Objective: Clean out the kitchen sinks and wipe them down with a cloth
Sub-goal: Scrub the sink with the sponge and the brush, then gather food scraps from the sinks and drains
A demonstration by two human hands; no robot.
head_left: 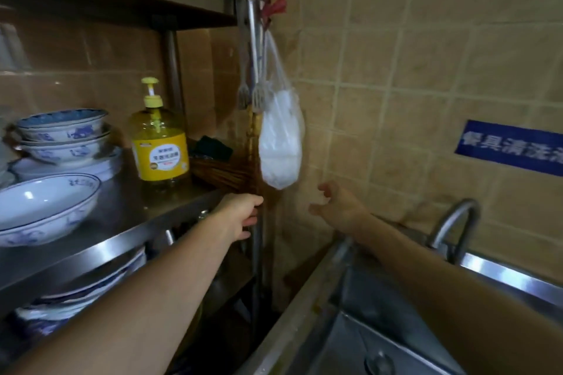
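Both my arms are extended. My left hand (243, 216) grips the upright post (257, 240) of the steel rack (122, 234), fingers curled round it. My right hand (335, 202) hangs in the air just below the hanging bag (280, 137), fingers spread and loosely bent, holding nothing.

Count: one sink (359, 313) in view, lower right, stainless, dull and streaked, with yellowish specks along its near rim; one faucet (451, 225) behind it. One clear bag of white contents, hung from the rack's top corner. One yellow pump bottle (160, 143) on the shelf. One bowl (45, 210) in front; stacked bowls (64, 134) behind, number unclear. One blue wall sign (511, 146).
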